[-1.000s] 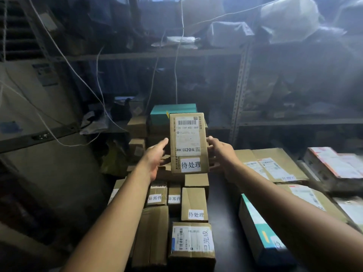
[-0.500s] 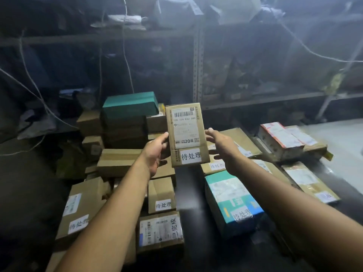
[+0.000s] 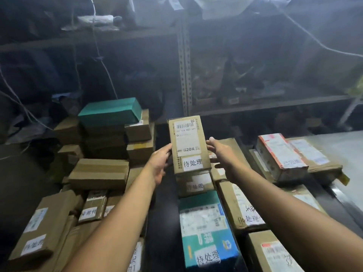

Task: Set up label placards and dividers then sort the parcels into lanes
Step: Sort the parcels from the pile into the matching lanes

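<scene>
I hold a tall cardboard parcel (image 3: 187, 142) upright between both hands at the centre of the view. It carries a white barcode label and a white sticker reading 待处理. My left hand (image 3: 160, 163) grips its left edge and my right hand (image 3: 223, 156) grips its right edge, fingers behind the box. Directly under it lies a small cardboard box (image 3: 196, 185) with the same sticker, and nearer me a teal and blue box (image 3: 206, 228), also marked 待处理. I cannot tell whether the held parcel touches the small box.
Stacked cardboard boxes topped by a green box (image 3: 110, 111) fill the left side. More labelled parcels lie on the right, among them a red-trimmed box (image 3: 280, 156). A dark strip of table (image 3: 163, 222) runs between the groups. Metal shelving (image 3: 184, 65) stands behind.
Both hands have carried the parcel to the right, from above the left stack to above the row with the teal box. The view has turned right with it.
</scene>
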Tool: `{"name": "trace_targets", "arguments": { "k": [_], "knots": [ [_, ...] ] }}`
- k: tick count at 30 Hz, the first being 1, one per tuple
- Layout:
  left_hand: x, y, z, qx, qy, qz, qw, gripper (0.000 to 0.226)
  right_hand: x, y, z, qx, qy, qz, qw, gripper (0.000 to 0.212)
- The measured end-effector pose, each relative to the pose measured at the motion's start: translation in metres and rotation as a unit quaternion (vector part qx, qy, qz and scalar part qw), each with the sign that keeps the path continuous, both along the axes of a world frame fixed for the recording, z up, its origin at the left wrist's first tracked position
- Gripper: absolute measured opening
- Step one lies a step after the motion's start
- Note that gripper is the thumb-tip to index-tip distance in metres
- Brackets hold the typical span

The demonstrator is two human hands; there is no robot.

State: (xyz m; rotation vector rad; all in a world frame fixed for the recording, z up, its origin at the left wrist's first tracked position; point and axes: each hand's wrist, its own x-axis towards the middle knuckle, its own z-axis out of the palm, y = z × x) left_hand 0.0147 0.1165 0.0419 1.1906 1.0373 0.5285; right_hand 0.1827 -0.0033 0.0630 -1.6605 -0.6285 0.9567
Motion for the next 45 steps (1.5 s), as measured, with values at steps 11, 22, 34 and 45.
{"name": "trace_targets", "arguments": {
  "k": [11,22,34,45],
  "knots": [
    [0.046,0.009,-0.037,-0.004,0.066,0.068,0.996,0.023,0.043,0.033,-0.052,-0.069,0.039,0.069,0.994,0.034],
    [0.039,0.006,-0.037,0.002,0.084,0.093,0.992,0.017,0.048,0.044,-0.070,-0.077,0.003,0.112,0.991,0.028],
    [-0.006,0.008,-0.008,0.101,0.195,0.125,0.968,0.043,0.054,0.059,-0.036,-0.058,-0.251,0.106,0.960,0.034],
    [-0.104,0.100,0.061,0.339,0.492,0.099,0.796,0.042,-0.024,0.143,0.033,-0.085,-0.550,0.186,0.810,0.031]
  ]
}}
